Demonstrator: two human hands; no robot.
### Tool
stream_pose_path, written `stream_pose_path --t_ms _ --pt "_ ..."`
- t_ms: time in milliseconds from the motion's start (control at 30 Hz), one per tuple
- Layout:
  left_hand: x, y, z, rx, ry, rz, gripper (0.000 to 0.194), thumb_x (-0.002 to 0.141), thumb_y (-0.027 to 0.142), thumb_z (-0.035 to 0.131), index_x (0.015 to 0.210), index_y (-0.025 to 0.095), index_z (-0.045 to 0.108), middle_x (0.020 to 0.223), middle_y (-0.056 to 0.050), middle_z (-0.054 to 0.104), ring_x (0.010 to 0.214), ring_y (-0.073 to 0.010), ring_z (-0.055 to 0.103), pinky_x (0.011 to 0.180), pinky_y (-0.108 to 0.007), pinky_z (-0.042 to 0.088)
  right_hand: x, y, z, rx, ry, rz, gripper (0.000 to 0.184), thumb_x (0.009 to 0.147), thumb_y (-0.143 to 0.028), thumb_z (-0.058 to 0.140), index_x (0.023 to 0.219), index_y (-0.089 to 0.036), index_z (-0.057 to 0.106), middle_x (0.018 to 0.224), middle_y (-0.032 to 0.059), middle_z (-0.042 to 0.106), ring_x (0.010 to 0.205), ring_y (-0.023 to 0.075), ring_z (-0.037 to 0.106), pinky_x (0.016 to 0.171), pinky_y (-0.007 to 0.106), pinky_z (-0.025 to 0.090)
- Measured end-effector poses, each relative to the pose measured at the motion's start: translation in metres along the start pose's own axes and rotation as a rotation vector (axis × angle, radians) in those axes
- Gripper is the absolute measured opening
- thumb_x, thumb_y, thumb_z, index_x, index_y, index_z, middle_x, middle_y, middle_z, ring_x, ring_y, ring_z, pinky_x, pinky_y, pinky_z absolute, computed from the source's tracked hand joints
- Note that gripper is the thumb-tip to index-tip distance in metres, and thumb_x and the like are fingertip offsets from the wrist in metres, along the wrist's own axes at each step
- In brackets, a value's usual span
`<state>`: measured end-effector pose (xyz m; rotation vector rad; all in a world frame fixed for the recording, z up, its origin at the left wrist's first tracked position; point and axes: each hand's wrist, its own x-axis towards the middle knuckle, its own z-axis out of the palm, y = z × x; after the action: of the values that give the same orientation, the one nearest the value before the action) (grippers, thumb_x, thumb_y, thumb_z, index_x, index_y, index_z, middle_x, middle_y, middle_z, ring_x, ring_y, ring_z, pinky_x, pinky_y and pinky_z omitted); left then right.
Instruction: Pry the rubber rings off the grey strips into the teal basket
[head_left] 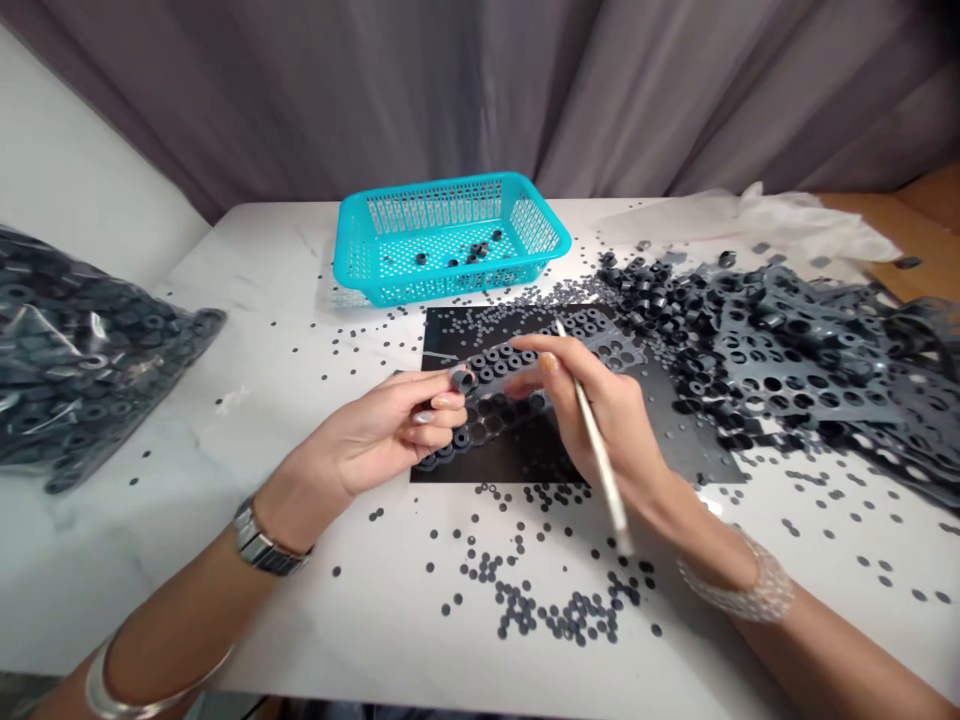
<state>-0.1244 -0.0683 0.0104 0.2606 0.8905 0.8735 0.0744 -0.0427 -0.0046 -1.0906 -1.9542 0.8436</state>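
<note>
My left hand (390, 425) is closed, pinching a small dark grey rubber ring (463, 379) between thumb and fingers. My right hand (600, 410) grips a thin white pen-like stick (600, 460), tilted across the palm. Its fingertips are near a grey moulded rubber sheet (487, 428) with rows of round rings and holes. Part of that sheet is hidden behind both hands. Beneath it lies a black mat (525, 468). Whether my right fingertips touch the sheet, I cannot tell.
A turquoise basket (450, 190) at the back holds several small rings. To the right is a heap of rings and perforated sheets (795, 350). A clear bag of rings (90, 370) stands at the left. Small dark discs (577, 612) are scattered over the white table (300, 640).
</note>
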Motion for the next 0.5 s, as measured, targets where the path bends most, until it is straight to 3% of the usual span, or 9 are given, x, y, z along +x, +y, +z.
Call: stream_pose_path --t_ms 200,267,367,433,500 --pt "0.001 -0.016 0.004 0.079 0.012 -0.027 0.015 0.087 0.007 0.054 0.073 0.009 0.059 0.063 0.002 0.041 0.046 -0.0007 0.036 0.038 -0.009 0.030 -0.007 -0.001 0.014 -0.086 -0.066 -0.327 0.018 0.095 -0.024 0.051 0.103 -0.019 0.066 0.104 0.0069 0.071 0.090 0.0167 0.066 0.079 0.028 0.052" --pt "0.001 -0.018 0.003 0.088 0.022 -0.029 0.016 0.086 0.009 0.057 0.071 0.009 0.060 0.065 0.000 0.043 0.047 -0.0008 0.036 0.038 -0.010 0.031 -0.005 0.001 0.011 -0.085 -0.040 -0.361 0.017 0.095 -0.022 0.052 0.099 -0.018 0.067 0.104 0.0069 0.071 0.090 0.0155 0.066 0.081 0.027 0.053" --pt "0.004 -0.017 -0.002 0.115 0.064 -0.011 0.009 0.085 0.015 0.063 0.088 0.009 0.068 0.073 -0.002 0.049 0.049 -0.0008 0.035 0.037 -0.010 0.030 0.005 0.011 -0.016 -0.179 0.058 -0.260 0.017 0.093 -0.023 0.054 0.098 -0.019 0.070 0.096 0.0051 0.073 0.079 0.0152 0.067 0.071 0.028 0.055" --pt "0.005 -0.013 -0.007 0.149 0.103 0.033 0.023 0.082 0.015 0.066 0.105 0.012 0.068 0.079 -0.004 0.051 0.053 -0.0027 0.039 0.038 -0.011 0.033 0.013 0.028 -0.046 -0.315 0.176 -0.132 0.019 0.091 -0.024 0.056 0.100 -0.020 0.072 0.095 0.0061 0.073 0.076 0.0175 0.068 0.066 0.031 0.055" --pt "0.004 -0.009 -0.011 0.182 0.134 0.096 0.030 0.080 0.014 0.068 0.109 0.013 0.068 0.083 -0.006 0.052 0.060 -0.0055 0.043 0.043 -0.014 0.038 0.020 0.051 -0.080 -0.532 0.321 0.019 0.025 0.091 -0.025 0.053 0.103 -0.017 0.073 0.092 0.0102 0.073 0.074 0.0214 0.068 0.069 0.036 0.054"
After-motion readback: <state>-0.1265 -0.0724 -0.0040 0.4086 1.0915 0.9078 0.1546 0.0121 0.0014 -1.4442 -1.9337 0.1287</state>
